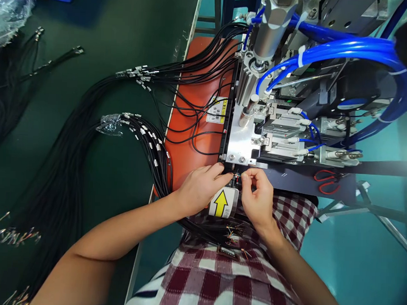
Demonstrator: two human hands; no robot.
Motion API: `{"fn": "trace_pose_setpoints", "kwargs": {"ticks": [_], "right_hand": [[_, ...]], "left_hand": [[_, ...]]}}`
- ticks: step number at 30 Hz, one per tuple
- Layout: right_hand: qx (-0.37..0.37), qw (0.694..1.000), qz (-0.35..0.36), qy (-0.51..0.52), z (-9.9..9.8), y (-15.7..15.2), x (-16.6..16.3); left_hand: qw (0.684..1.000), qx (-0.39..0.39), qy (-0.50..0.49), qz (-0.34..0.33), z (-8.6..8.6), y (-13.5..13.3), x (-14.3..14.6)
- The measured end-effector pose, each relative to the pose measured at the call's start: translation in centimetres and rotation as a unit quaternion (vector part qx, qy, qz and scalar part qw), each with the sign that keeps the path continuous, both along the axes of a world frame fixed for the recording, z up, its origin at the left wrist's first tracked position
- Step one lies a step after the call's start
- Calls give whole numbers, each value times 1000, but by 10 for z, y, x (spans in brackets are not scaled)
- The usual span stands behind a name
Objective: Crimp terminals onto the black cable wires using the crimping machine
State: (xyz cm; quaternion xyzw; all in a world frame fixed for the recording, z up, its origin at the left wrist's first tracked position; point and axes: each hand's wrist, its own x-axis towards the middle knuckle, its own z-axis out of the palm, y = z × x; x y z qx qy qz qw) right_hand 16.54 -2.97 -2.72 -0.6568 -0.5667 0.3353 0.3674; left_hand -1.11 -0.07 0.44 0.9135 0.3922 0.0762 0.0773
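My left hand rests on the orange machine base, fingers curled and pressed together at the black fixture just below the metal plate. My right hand pinches something small at the same fixture, thumb against forefinger; thin coloured wire ends show there, too small to name. A label with a yellow arrow lies between the two hands. Black cables run under my left wrist toward my lap, with stripped coloured ends near my checked shirt.
A pneumatic machine with blue air hoses and a steel cylinder stands right behind the fixture. Bundles of black cables with metal ends spread over the dark green table. Red-handled scissors lie at right.
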Motion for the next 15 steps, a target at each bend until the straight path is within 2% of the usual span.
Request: {"fn": "trace_pose_setpoints", "kwargs": {"ticks": [4, 7, 10, 15], "right_hand": [[-21, 999, -14, 22, -1, 0, -2], [-90, 987, -32, 128, -5, 2, 0], [-148, 957, -52, 243, -9, 4, 8], [-153, 948, -61, 272, -7, 2, 19]], "left_hand": [[1000, -5, -3, 2, -1, 0, 0], [1000, -7, -12, 2, -1, 0, 0], [1000, -2, -19, -1, -1, 0, 0], [1000, -1, -27, 1, -1, 0, 1]]}}
